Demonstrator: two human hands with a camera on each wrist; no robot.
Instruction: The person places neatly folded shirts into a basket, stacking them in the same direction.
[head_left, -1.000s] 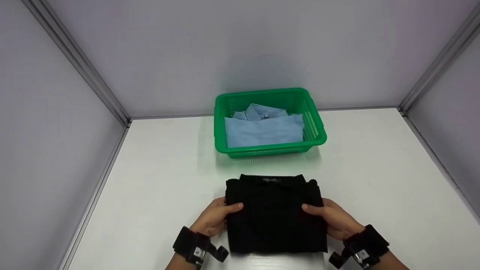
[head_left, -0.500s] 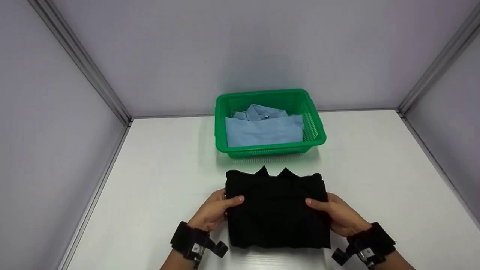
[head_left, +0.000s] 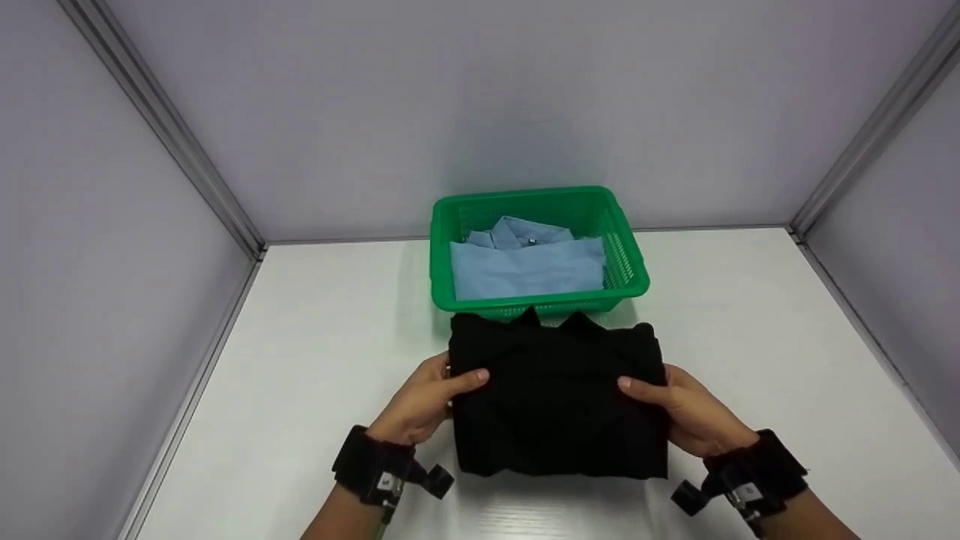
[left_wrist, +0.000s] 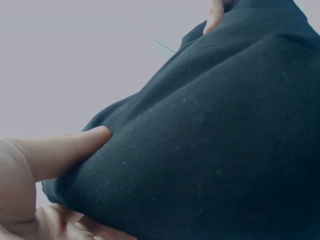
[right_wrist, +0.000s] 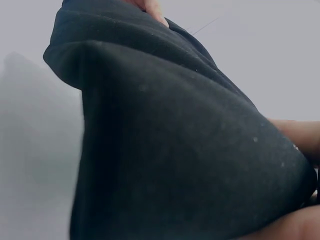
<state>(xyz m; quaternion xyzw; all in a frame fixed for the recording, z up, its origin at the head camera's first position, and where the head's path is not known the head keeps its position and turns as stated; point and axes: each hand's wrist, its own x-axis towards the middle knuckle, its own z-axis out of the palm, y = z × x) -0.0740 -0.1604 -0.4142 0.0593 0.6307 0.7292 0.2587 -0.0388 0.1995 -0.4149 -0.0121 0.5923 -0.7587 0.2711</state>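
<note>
A folded black shirt (head_left: 559,405) with two collar points at its far edge is held up above the table. My left hand (head_left: 427,397) grips its left side, thumb on top and fingers underneath. On the right side my right hand (head_left: 694,409) pinches it the same way. In the left wrist view the black cloth (left_wrist: 210,135) fills much of the picture, the thumb pressing on it. The right wrist view shows the cloth (right_wrist: 175,135) between thumb and fingers at the right edge. Most of the fingers are hidden beneath the shirt.
Just beyond the shirt stands a green plastic basket (head_left: 637,274) with a folded light blue shirt (head_left: 529,271) inside. The white table (head_left: 322,337) is bounded by grey panels (head_left: 360,135) at the back and sides.
Both hands have lifted the black shirt and carried it forward, toward the basket. The shirt has tilted: its inner collar label no longer shows, and two collar points stick up.
</note>
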